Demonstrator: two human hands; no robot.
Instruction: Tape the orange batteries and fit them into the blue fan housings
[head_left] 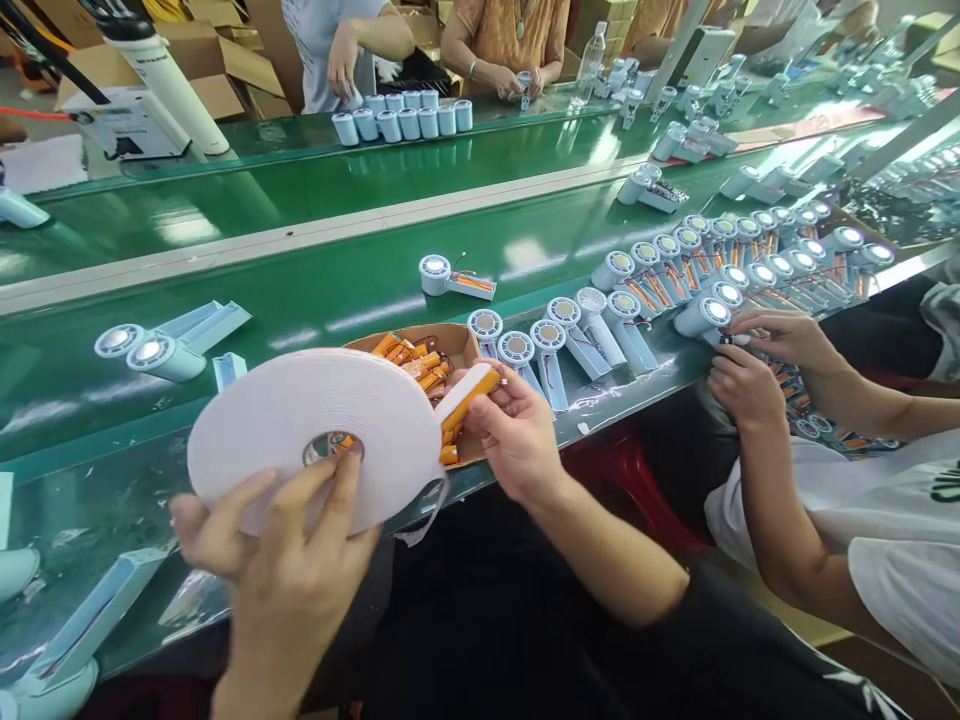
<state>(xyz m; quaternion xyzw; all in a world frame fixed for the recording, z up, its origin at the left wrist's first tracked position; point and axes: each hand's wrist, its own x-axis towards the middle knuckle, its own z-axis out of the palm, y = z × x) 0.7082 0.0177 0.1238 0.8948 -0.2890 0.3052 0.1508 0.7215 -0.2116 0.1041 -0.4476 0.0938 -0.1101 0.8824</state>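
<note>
My left hand [289,550] holds a large roll of white tape [277,410] upright, with fingers spread over its face and hooked at the central hole. In my right hand [525,445], thumb and fingers pinch an orange battery pack [475,402]. A white strip lies along the top of that pack, and its left end meets the roll's edge. Whether strip and roll are still joined I cannot tell. Behind the roll, a cardboard box [466,338] holds several loose orange battery packs [427,370]. A loose tape end [431,515] curls below the roll.
Light-blue fan housings [550,338] line the bench edge to the right, with more at left [161,352]. One housing with a battery pack [435,275] sits on the green belt [322,270]. A co-worker's hands [750,380] work at the right; other people stand across the belt.
</note>
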